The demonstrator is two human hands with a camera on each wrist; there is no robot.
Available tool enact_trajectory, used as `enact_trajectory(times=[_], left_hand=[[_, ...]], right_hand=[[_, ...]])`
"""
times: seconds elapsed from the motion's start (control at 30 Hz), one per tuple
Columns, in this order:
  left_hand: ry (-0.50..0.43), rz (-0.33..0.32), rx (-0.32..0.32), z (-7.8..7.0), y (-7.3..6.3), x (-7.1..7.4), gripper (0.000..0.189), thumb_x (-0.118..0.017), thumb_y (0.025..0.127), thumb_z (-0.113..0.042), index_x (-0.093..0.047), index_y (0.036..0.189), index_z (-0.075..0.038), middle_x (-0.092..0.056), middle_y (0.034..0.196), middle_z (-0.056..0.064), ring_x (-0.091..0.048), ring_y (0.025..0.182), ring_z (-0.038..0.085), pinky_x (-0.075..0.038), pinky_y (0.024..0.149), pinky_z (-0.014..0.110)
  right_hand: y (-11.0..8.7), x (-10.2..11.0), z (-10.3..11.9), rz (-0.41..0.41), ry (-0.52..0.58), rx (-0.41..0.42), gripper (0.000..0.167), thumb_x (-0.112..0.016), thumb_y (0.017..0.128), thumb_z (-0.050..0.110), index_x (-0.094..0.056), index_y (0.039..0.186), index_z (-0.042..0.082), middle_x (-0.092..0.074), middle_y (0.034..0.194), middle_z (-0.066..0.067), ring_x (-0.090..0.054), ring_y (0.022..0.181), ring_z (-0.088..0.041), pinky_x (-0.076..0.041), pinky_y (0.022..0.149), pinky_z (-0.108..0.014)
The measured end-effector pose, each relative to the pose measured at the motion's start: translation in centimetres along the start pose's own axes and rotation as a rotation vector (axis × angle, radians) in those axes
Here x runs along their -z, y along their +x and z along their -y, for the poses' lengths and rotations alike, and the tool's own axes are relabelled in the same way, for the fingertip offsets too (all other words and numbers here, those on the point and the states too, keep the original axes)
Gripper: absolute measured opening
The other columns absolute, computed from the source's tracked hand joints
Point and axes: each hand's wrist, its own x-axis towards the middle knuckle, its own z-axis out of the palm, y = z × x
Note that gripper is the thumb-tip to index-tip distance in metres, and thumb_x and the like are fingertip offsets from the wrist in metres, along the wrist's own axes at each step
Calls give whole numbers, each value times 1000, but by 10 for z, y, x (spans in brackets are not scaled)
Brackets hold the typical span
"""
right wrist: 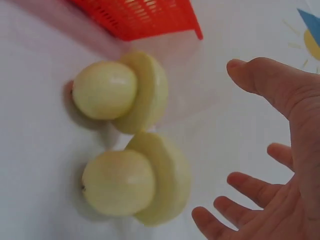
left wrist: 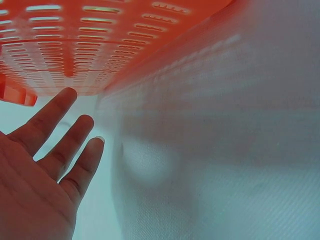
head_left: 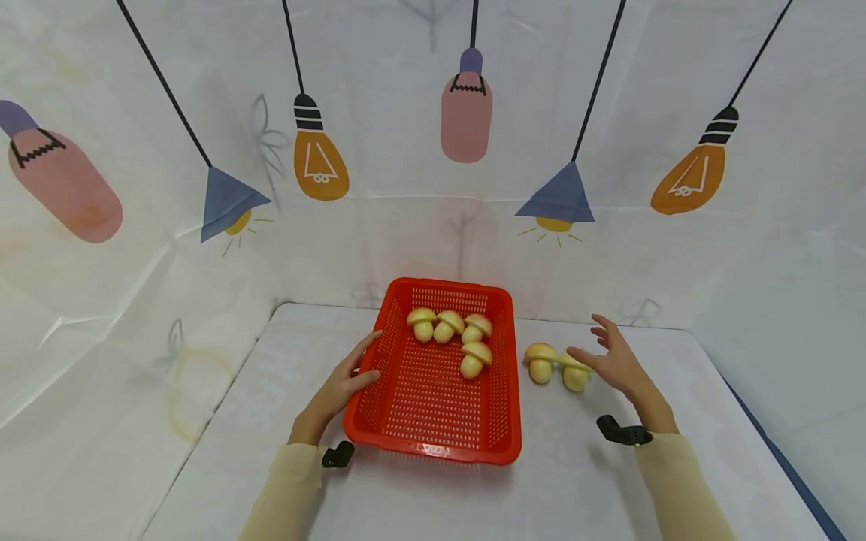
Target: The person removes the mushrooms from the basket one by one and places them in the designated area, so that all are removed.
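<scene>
A red perforated plastic basket [head_left: 433, 406] rests on the white table, with several toy mushrooms [head_left: 476, 358] inside, toward its far end. My left hand [head_left: 341, 387] is at the basket's left side, its thumb over the rim. In the left wrist view, three straight fingers [left wrist: 77, 167] spread beside the basket's slotted wall [left wrist: 100, 47]. Two more mushrooms, a left one [head_left: 540, 363] and a right one [head_left: 574, 372], lie side by side to the right of the basket. Beside the right one hovers my right hand [head_left: 617, 363], fingers spread, holding nothing.
A pale cloth backdrop [head_left: 392, 233] printed with hanging lamps rises behind the table [head_left: 575, 466] and along its sides. Dark bands with small black devices [head_left: 624, 431] sit on both wrists. The basket's right wall stands close to the two loose mushrooms.
</scene>
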Motion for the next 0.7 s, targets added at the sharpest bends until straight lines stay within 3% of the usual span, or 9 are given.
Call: enact_trajectory(times=[0.17,0.4,0.7], left_hand=[[2,-5,5,0,0,0,71,-57,100,-17,-28,163,-33,-46,145,31,-62,112,38,-61,82,39],[-2,-14,26,0,1,-1,70,-57,100,-18,-29,162,-35,-48,144,29,-64,111,36,-62,82,41],[1,1,22,1,2,-1,69,-56,101,-20,-28,163,-30,-46,145,33,-64,112,41,-62,83,45]], right_hand=[[0,-4,21,11,0,38,109,-70,94,52,1,165,8,-17,164,-35,-19,150,-57,-28,114,-74],[0,-14,48,30,13,106,104,-69,95,49,-3,165,11,-18,166,-31,-20,151,-53,-29,116,-70],[-2,-32,84,69,58,210,98,-70,95,42,-8,165,12,-19,167,-27,-23,151,-52,-32,115,-68]])
